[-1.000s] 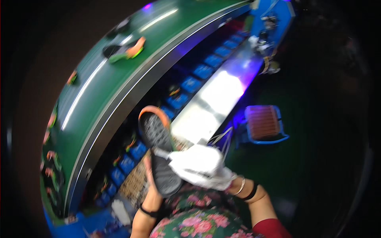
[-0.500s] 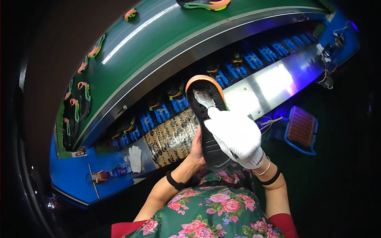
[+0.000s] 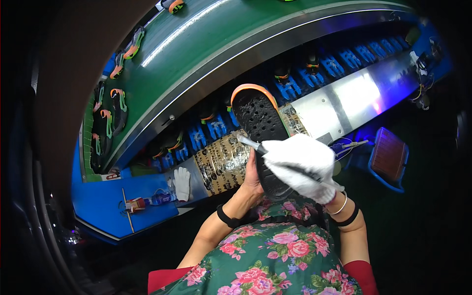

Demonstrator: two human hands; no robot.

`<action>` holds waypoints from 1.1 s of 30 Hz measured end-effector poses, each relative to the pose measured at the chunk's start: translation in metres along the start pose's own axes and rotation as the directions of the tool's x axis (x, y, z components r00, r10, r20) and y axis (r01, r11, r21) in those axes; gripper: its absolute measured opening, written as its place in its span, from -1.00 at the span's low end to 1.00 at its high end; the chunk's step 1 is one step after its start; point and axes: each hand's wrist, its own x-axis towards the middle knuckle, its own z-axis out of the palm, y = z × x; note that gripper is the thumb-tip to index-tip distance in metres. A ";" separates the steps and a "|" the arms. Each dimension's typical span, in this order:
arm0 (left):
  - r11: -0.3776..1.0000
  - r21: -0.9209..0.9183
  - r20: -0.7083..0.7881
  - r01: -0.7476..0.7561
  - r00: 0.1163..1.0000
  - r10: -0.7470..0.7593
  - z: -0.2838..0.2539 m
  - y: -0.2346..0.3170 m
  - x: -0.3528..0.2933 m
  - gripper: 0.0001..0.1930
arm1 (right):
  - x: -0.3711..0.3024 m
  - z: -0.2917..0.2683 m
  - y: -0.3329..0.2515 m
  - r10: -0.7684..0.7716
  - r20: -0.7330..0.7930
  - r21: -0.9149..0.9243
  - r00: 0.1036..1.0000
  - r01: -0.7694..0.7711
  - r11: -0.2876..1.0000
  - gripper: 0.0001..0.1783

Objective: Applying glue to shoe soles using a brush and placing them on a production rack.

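Note:
My left hand [image 3: 252, 174], bare, grips a long black shoe sole [image 3: 258, 115] from its left side and beneath. The sole has an orange rim around its far end and small holes in its upturned face; most of my left fingers are hidden behind it. My right hand [image 3: 300, 162], in a white knitted glove, is closed around a brush [image 3: 251, 143]. The brush's pale tip lies over the sole's left edge, around mid-length; whether it touches is unclear. The glove covers part of the sole's nearer half.
Beyond the sole runs a green conveyor belt [image 3: 196, 59] carrying several orange-and-green shoe soles [image 3: 118, 105]. Blue racks [image 3: 216, 127] line a metal ledge [image 3: 314, 110], partly wrapped in printed tape [image 3: 223, 162]. A white glove [image 3: 182, 183] and bottle [image 3: 162, 197] lie left; a brown-seated stool [image 3: 388, 157] stands right.
The brush has moved from the far end of the sole's face back toward me, to its left edge. My left hand keeps its hold on the sole. The whole view has shifted slightly.

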 end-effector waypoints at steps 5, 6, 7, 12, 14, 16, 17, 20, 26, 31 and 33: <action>0.969 0.219 -0.004 -0.115 0.993 0.119 0.008 0.008 0.001 -0.14 | 0.001 -0.004 -0.004 -0.036 0.037 -0.192 0.999 0.042 0.980 -0.64; 0.961 0.258 -0.124 -0.101 0.983 0.137 0.022 0.005 0.007 -0.13 | -0.004 0.006 -0.002 -0.060 0.057 -0.189 0.997 0.070 0.979 -0.59; 0.960 0.277 -0.076 -0.052 0.994 0.075 0.015 0.011 0.008 -0.04 | -0.007 0.015 -0.002 -0.094 -0.020 -0.149 0.995 0.090 0.985 -0.66; 0.959 0.196 0.040 -0.206 0.979 0.202 0.032 0.002 0.014 -0.07 | -0.005 0.009 0.005 0.111 -0.193 0.105 0.975 -0.092 0.990 -0.79; 0.935 0.286 0.075 -0.209 0.978 0.195 0.029 0.010 0.017 -0.08 | -0.014 0.008 0.008 0.059 -0.092 -0.024 0.994 -0.062 0.998 -0.72; 0.957 0.209 0.153 -0.203 0.973 0.173 0.040 0.007 0.022 -0.07 | -0.019 0.017 0.003 0.052 0.001 -0.019 0.999 -0.052 0.998 -0.65; 0.956 0.221 0.211 -0.195 0.966 0.148 0.047 0.004 0.025 -0.06 | -0.022 0.024 0.006 -0.016 -0.031 0.006 0.999 0.016 1.000 -0.70; 0.952 0.211 0.190 -0.224 0.964 0.185 0.035 0.015 0.028 -0.01 | -0.011 0.022 -0.001 0.092 -0.067 0.264 0.993 -0.071 0.962 -0.78; 0.977 0.072 0.180 -0.201 0.966 0.186 0.053 0.012 0.029 0.07 | -0.028 0.020 0.011 -0.031 -0.021 -0.030 0.999 0.031 0.999 -0.65; 0.985 0.039 0.266 -0.170 0.952 0.154 0.050 0.021 0.034 0.06 | -0.025 0.021 0.005 0.200 -0.031 0.345 0.979 -0.177 0.922 -0.70; 0.956 0.060 0.183 -0.288 0.945 0.273 0.055 0.019 0.036 0.03 | -0.022 0.010 0.009 0.123 -0.107 0.134 0.987 -0.109 0.985 -0.71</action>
